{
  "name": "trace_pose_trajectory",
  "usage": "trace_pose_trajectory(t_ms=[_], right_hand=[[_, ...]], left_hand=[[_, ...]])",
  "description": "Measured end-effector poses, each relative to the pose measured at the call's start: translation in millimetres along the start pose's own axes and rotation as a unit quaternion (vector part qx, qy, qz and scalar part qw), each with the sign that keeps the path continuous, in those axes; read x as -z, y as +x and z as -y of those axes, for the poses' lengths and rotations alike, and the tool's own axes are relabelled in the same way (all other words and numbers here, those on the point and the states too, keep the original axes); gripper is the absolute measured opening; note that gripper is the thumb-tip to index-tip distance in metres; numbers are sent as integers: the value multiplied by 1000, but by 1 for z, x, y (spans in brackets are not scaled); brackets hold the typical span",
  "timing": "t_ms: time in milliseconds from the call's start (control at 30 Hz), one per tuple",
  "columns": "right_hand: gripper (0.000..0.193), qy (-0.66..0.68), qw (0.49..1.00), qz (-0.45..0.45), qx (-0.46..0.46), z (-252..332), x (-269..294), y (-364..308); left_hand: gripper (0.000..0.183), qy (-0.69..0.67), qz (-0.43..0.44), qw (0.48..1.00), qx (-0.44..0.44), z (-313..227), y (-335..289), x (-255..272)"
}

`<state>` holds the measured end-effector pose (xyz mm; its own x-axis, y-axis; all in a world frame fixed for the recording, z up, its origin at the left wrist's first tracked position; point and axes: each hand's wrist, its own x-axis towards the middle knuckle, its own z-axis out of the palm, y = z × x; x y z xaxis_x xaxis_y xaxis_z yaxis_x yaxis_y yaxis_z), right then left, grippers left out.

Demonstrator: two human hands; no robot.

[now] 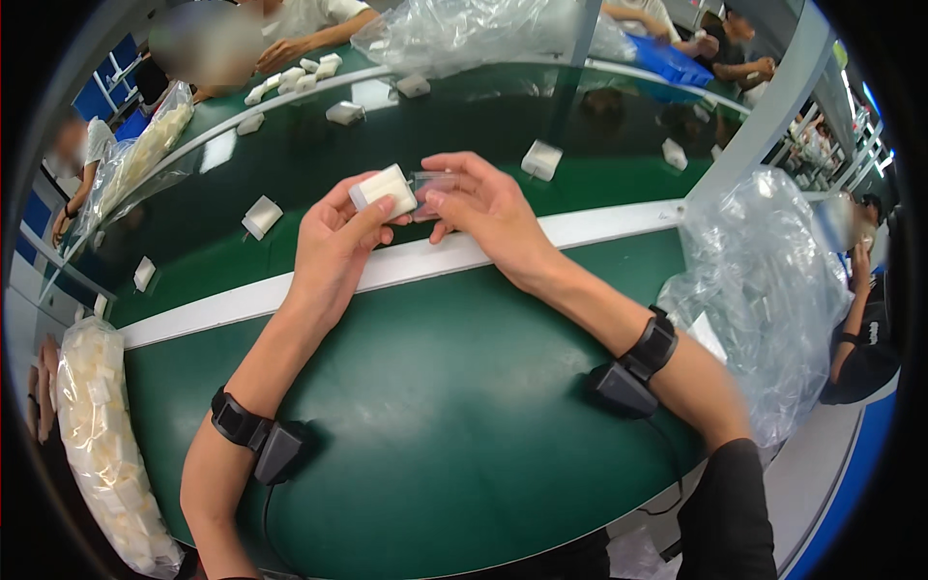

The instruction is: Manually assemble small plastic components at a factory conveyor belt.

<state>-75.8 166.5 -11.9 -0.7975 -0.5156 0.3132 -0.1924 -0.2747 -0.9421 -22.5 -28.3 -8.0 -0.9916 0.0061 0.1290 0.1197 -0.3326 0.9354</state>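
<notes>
My left hand (pixel 333 242) grips a small white box-shaped piece (pixel 385 188) between thumb and fingers, its rounded block form tilted above the white rail. Close on its right side, my right hand (pixel 498 217) pinches a clear plastic sleeve (pixel 425 184) with thumb and fingers. The sleeve lies right at the white piece's end; whether they touch or overlap I cannot tell. Both hands hover over the near edge of the dark green belt (pixel 406 135). Similar white pieces lie on it, one (pixel 261 217) left of my hands and another (pixel 541 160) to the right.
A white rail (pixel 425 263) separates the belt from my green worktop (pixel 435 406). A clear bag of white pieces (pixel 106 435) stands at the left edge; a large crumpled clear bag (pixel 764 300) lies right. More pieces (pixel 295 79) sit across the belt, where other people work.
</notes>
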Motion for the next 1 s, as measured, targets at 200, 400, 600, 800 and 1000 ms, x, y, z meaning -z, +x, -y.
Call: trace_pose_trajectory(t_ms=[200, 400, 600, 800, 1000], right_hand=[[33, 22, 999, 24, 14, 7, 1, 1], [28, 25, 999, 21, 25, 3, 4, -3], [29, -13, 998, 3, 66, -3, 0, -3], [31, -63, 995, 1, 71, 3, -2, -7], [31, -54, 997, 38, 37, 1, 3, -5]], left_hand=[[33, 50, -8, 999, -6, -3, 2, -3], [31, 129, -27, 991, -21, 0, 5, -1], [26, 139, -13, 989, -46, -5, 0, -5], [24, 172, 8, 984, -43, -7, -1, -2], [25, 200, 35, 978, -39, -10, 0, 7]])
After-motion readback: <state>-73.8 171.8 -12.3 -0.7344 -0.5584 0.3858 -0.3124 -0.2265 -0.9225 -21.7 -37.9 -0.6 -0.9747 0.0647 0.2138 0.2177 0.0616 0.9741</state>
